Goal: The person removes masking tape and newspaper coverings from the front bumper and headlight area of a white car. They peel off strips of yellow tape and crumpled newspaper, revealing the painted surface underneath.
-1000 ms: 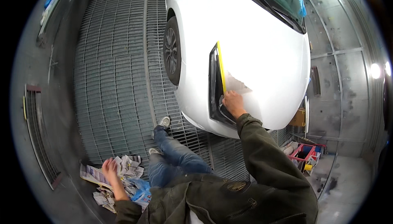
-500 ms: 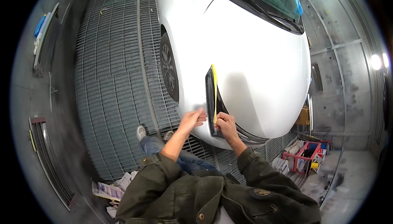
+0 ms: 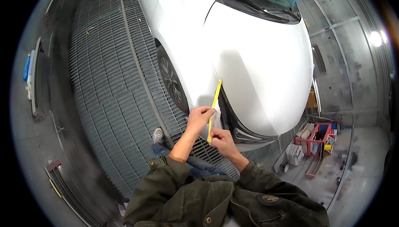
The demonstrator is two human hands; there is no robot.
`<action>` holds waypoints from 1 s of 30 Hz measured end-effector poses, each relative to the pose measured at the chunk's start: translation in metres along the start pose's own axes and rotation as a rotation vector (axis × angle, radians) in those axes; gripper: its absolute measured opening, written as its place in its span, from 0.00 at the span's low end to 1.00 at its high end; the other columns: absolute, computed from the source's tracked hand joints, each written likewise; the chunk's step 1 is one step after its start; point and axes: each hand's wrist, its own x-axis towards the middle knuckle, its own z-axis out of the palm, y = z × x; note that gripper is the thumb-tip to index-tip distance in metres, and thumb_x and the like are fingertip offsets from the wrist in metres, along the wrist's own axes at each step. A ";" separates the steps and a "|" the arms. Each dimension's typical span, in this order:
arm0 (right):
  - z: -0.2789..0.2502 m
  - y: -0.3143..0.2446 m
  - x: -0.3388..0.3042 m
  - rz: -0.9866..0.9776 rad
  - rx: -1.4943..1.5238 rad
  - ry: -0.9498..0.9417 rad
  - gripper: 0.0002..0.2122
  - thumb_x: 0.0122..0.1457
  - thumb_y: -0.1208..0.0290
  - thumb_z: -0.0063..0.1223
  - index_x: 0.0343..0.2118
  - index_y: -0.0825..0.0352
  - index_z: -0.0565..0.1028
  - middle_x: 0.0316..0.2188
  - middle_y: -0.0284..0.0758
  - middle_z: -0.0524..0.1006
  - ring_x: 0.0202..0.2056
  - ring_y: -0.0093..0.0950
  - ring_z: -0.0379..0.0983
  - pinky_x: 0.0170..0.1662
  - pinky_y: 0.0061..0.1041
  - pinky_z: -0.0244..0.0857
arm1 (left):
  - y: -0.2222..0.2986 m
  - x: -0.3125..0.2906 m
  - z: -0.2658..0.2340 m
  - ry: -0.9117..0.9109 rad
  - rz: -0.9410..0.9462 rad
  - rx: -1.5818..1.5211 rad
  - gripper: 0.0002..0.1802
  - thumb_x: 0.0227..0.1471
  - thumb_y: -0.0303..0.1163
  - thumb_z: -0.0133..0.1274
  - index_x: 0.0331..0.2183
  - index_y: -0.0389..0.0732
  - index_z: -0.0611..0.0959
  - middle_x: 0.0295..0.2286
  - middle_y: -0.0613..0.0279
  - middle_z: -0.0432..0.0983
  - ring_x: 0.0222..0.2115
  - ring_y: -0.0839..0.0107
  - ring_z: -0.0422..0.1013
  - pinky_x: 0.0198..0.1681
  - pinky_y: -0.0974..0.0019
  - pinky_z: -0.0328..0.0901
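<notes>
Your left hand (image 3: 200,117) pinches the yellow tape strip (image 3: 214,106) near its middle, pressing against the white car (image 3: 257,61) at the headlight edge; your right hand (image 3: 222,140), just below it, grips the strip's lower end with closed fingers; the tape runs up and away from both hands along the headlight (image 3: 232,121); the front wheel (image 3: 170,79) sits just left of your left hand
</notes>
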 end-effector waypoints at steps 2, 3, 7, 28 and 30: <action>0.014 -0.007 0.005 -0.032 -0.002 -0.012 0.02 0.47 0.79 0.47 0.22 0.71 0.68 0.15 0.26 0.62 0.20 0.13 0.55 0.22 0.18 0.49 | 0.007 0.000 -0.015 -0.030 -0.011 0.018 0.12 0.51 0.32 0.58 0.33 0.32 0.85 0.23 0.69 0.76 0.21 0.83 0.66 0.25 0.76 0.61; 0.022 -0.012 0.006 -0.013 0.012 -0.025 0.02 0.47 0.79 0.47 0.22 0.71 0.68 0.16 0.26 0.63 0.22 0.14 0.56 0.23 0.18 0.50 | 0.008 0.001 -0.024 -0.058 -0.023 -0.025 0.11 0.51 0.32 0.58 0.32 0.33 0.85 0.22 0.70 0.75 0.22 0.83 0.67 0.26 0.76 0.61; 0.049 -0.031 0.016 0.019 0.031 -0.102 0.01 0.49 0.79 0.49 0.24 0.70 0.70 0.18 0.26 0.66 0.23 0.14 0.59 0.26 0.17 0.54 | 0.027 -0.006 -0.065 -0.082 -0.069 -0.126 0.11 0.52 0.31 0.57 0.33 0.31 0.84 0.23 0.69 0.75 0.23 0.82 0.67 0.26 0.76 0.59; 0.083 -0.077 0.048 0.128 0.180 -0.133 0.06 0.57 0.72 0.57 0.32 0.69 0.75 0.26 0.26 0.74 0.27 0.13 0.67 0.32 0.16 0.62 | 0.141 -0.025 -0.237 -0.024 0.061 -0.195 0.08 0.51 0.28 0.55 0.31 0.32 0.82 0.23 0.65 0.77 0.22 0.81 0.70 0.27 0.77 0.63; 0.083 -0.076 0.048 0.125 0.174 -0.117 0.06 0.57 0.72 0.58 0.32 0.69 0.75 0.26 0.26 0.74 0.27 0.13 0.67 0.31 0.16 0.62 | 0.150 -0.026 -0.245 -0.010 0.061 -0.185 0.08 0.51 0.28 0.55 0.30 0.32 0.82 0.23 0.66 0.76 0.22 0.81 0.70 0.27 0.77 0.62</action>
